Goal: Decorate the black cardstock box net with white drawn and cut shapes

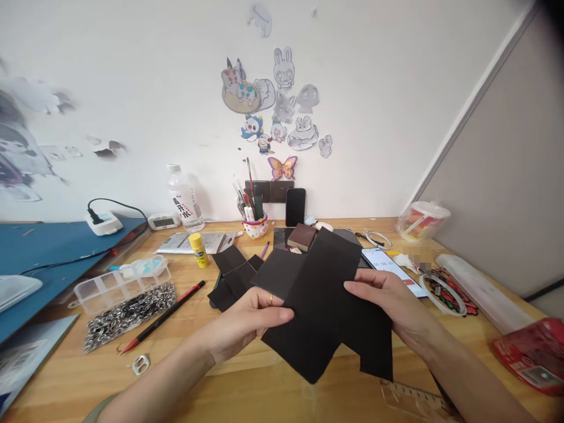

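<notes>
A black card cut-out (324, 299) with flaps sticking out on several sides is held up above the wooden table. My left hand (253, 314) pinches its left side, thumb on the front face and fingers behind; a ring shows on one finger. On the right side, my right hand (383, 294) grips the card the same way, thumb in front. Other black card pieces (235, 276) lie on the table behind and left of my left hand. Beside them stands a yellow glue stick (198, 251). Below the card's lower right flap lies a clear ruler (412, 393).
Left: divided plastic box (127, 305) of metal rings, black-and-red pencil (165, 316), metal tab (141, 365). Back: bottle (184, 200), pen cup (254, 226), upright phone (295, 207). Right: lit phone (390, 270), lidded cup (423, 220), red packet (533, 355).
</notes>
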Demonstrator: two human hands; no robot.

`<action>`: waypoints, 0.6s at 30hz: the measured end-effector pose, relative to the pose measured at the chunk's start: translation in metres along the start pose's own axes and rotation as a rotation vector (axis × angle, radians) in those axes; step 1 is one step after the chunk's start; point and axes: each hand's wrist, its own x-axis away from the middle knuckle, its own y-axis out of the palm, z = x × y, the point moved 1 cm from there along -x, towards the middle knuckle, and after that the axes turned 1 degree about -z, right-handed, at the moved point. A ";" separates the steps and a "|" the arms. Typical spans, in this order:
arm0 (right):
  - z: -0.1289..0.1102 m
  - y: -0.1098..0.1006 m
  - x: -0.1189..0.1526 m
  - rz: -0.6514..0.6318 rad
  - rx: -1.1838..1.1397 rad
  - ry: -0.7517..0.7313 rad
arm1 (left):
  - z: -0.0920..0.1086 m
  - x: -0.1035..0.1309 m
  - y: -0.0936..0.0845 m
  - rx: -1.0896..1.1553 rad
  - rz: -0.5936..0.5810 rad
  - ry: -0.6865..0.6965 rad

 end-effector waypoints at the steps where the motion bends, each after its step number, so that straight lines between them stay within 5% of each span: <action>1: 0.000 -0.001 0.001 -0.009 0.010 0.010 | 0.000 -0.002 -0.006 0.063 -0.047 0.019; 7: 0.004 -0.005 0.004 -0.109 0.255 -0.034 | 0.015 -0.010 -0.030 0.388 -0.193 0.134; 12: 0.013 0.002 0.003 -0.237 0.320 0.010 | 0.012 -0.010 -0.025 -0.128 -0.262 -0.020; 18: 0.019 0.006 0.005 -0.318 0.393 0.009 | 0.020 -0.013 -0.018 -0.265 -0.422 -0.014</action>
